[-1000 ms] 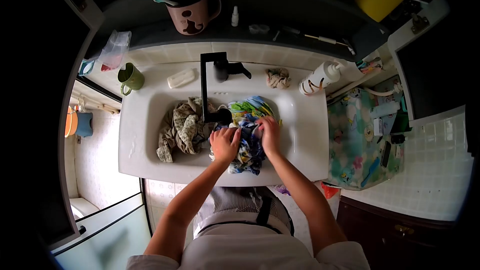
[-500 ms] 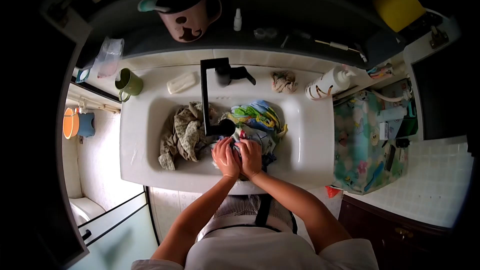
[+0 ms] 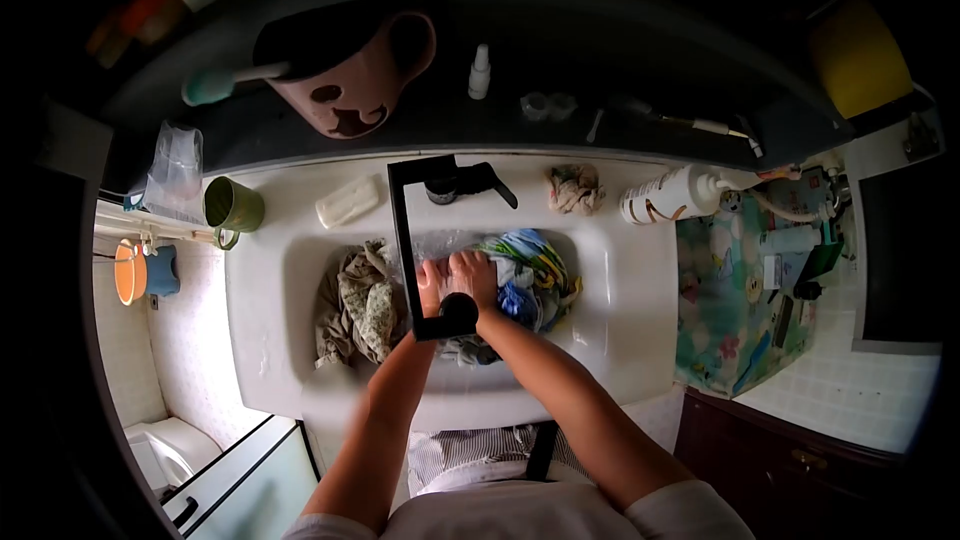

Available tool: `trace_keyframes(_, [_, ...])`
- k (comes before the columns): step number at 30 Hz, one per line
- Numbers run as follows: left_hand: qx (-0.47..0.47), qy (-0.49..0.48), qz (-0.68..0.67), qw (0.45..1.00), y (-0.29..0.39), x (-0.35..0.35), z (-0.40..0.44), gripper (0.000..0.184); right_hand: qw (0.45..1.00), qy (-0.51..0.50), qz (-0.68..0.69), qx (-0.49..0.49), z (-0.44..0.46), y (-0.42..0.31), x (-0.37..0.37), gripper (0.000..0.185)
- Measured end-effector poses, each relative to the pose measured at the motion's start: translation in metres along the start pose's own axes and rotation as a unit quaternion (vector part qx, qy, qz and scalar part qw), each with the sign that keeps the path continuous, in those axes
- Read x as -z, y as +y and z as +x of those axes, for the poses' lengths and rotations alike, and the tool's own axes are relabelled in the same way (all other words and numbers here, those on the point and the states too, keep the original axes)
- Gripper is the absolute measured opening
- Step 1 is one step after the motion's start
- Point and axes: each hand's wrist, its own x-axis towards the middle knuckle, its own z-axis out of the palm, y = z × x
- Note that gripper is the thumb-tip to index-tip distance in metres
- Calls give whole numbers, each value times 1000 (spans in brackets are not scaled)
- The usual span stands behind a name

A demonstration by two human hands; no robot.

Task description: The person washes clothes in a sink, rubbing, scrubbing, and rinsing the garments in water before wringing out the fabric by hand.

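**Bright cloth [image 3: 548,270] lying to the right of the faucet [image 3: 407,250]**

I am reaching into the sink [image 3: 630,340] with both arms, and my two grips are sitting side by side beneath the faucet. My left grip [image 3: 428,285] is showing only in part, since the faucet is crossing in front of it. My right grip [image 3: 470,278] is showing its back, the fingers pointing away from me. Whether either one is closing on cloth or just resting there, I cannot tell.

What is mattering most is the sideways relation: the bright cloth is bunching right of the faucet, its striped folds curving outward to the right and towards me. My right grip is the nearer one, appearing to be touching the bundle's left edge. The heap is showing no clear long axis as a whole.

Left of the faucet, a khaki cloth [image 3: 365,305] is lying crumpled, nearer my left grip. Beyond it, also left of the faucet, a soap bar [image 3: 350,202] is resting on the ledge; a small rag [image 3: 575,190] is lying right of the faucet.
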Motion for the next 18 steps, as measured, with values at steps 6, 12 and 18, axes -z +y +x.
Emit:
trace_keyframes(6, [-96,9,339,936,-26,11,15,40,999,-14,43,-13,14,3,-2,30])
trace_keyframes(12, [-77,-34,302,950,43,35,-50,48,865,119,479,-86,-65,50,80,37])
trace_keyframes(18, [-80,-182,372,907,67,41,-95,70,866,95,349,-346,-126,87,44,50])
